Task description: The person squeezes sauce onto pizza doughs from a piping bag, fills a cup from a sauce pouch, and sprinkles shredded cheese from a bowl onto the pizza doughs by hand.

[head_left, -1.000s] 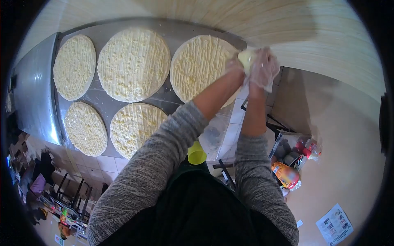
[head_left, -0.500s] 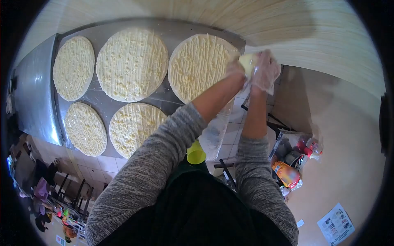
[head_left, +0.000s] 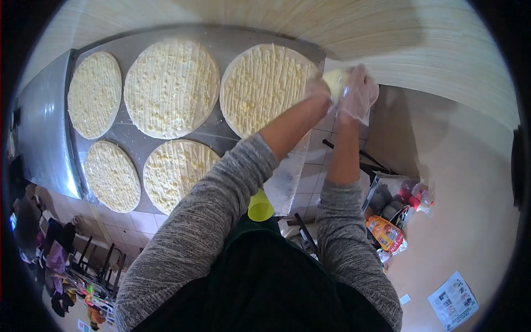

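Note:
Over the right end of the metal table, both my hands are around a piping bag [head_left: 334, 83] with pale yellow filling. My right hand [head_left: 357, 95], in a clear plastic glove, is closed on its right end. Smeared a little by motion, my left hand [head_left: 317, 89] closes on its left end, beside the edge of a large round flatbread base [head_left: 265, 91]. Pale piped lines and small yellowish crumbs cover this base. Several similar bases, such as one large round [head_left: 171, 88] and a nearer one [head_left: 178, 172], lie to the left.
A yellow-green cup [head_left: 260, 207] stands at the near table edge by my apron. The metal table [head_left: 133, 135] ends in a metal panel [head_left: 41, 124] at left. A pale wall [head_left: 354, 27] runs behind. A cart with an orange packet [head_left: 385, 233] stands at lower right.
The view has shifted slightly, so the bases and cup sit a little further left. Both hands stay on the piping bag in nearly the same spot.

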Demonstrator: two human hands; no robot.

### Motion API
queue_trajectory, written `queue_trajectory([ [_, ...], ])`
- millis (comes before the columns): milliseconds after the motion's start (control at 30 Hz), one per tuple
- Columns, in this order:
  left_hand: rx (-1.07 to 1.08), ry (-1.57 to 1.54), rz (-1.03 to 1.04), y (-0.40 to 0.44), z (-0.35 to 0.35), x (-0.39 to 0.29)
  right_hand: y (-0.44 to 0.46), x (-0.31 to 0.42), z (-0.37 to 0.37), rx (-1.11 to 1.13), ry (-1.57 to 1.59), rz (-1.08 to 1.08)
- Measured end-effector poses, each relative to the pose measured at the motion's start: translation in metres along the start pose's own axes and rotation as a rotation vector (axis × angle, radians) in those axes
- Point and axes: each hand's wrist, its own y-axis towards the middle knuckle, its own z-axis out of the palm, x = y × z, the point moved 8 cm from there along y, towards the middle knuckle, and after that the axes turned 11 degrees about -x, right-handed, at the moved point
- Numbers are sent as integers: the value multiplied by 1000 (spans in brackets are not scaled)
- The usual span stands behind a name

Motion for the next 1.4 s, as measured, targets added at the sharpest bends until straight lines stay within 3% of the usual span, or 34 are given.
queue_trajectory([
  [33,24,-91,-44,-12,-5,-1,-7,-6,2,2,-1,4],
  [100,73,-266,-131,-45,-21,-7,-34,-3,-13,-175,-138,-236],
  [167,131,-451,-205,-74,-36,-10,-76,-17,-25,266,-162,-48],
  [200,222,-504,-322,-77,-46,28,-105,-32,-38,359,-24,213],
  [233,314,-628,-412,-33,-33,120,-132,-48,-37,452,118,473],
  [267,309,-630,-412,-32,-30,121,-137,-56,-30,457,120,472],
  [333,220,-513,-286,-30,-32,108,-130,-63,-28,330,207,292],
  [367,231,-375,-183,-19,-19,84,-104,-47,-29,172,-157,-38],
  [433,193,-95,-21,-13,5,-7,-44,-41,-12,169,191,281],
  [500,135,50,23,-20,10,-49,-13,-11,-7,-92,-247,-179],
  [567,241,-308,-146,-25,25,-49,-20,-21,-15,-102,-68,-59],
  [600,244,-304,-146,-31,20,-42,-24,-30,-22,-115,109,57],
  [633,282,-438,-326,-48,14,-24,-39,-37,-27,-172,-96,-8],
  [667,318,-570,-509,-59,15,-10,-45,-33,-35,-178,-98,-6],
  [700,321,-570,-510,-41,20,18,-59,-49,-35,-155,295,374],
  [733,400,-415,261,-6,22,15,-74,-61,-21,-123,694,748],
  [767,434,-214,1023,-20,24,4,-67,-59,-22,-126,760,679],
  [800,432,-215,1023,-25,28,-17,-59,-61,-20,-125,760,678],
  [867,61,99,-46,-9,24,-24,-27,-59,-18,-166,467,549],
  [900,60,98,-48,-18,25,-48,-16,-55,-14,-164,465,549],
  [967,200,-305,-249,-30,39,-67,7,-17,-23,-211,152,43],
  [1000,198,-304,-256,-33,34,-52,-6,-28,-21,-206,148,45],
  [1067,113,-217,-202,-31,13,12,-52,-21,-41,-458,-120,-426],
  [1133,157,-76,47,-19,-16,82,-89,-64,-37,254,225,533],
  [1167,156,-78,47,-13,-17,103,-97,-72,-39,255,226,531],
  [1233,218,-9,-86,-8,-3,138,-113,-90,-29,370,37,371],
  [1300,170,601,260,-44,-3,15,-72,-65,-30,14,237,76],
  [1333,169,598,264,-27,4,37,-48,-60,-18,-106,-2,-113],
  [1367,356,234,195,7,56,38,-32,-53,-10,-221,-243,-301],
  [1400,531,-134,120,33,99,43,-25,-46,-11,-216,-242,-303],
])
